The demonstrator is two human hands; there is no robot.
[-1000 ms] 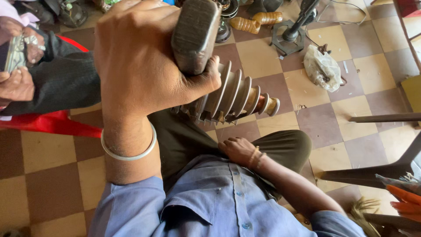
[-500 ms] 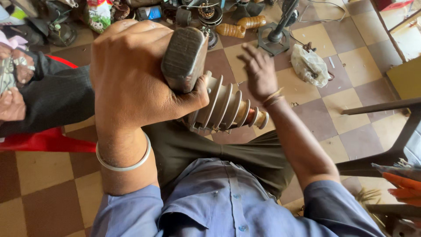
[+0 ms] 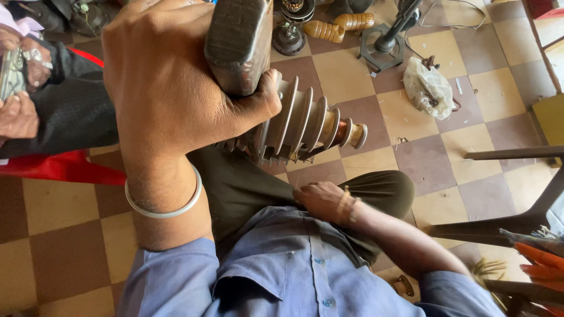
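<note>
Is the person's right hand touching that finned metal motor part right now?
Apart. The head view shows the right hand resting on the lap, with trouser cloth showing between it and the finned motor part gripped by the left hand.

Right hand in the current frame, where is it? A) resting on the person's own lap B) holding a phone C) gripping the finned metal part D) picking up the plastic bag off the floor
A: the right hand lies on the lap against the dark trousers, apart from the finned metal part, which only the left hand grips.

Blue buttoned shirt [image 3: 305, 276], silver bangle [image 3: 164, 206], dark olive trousers [image 3: 252, 188]
</note>
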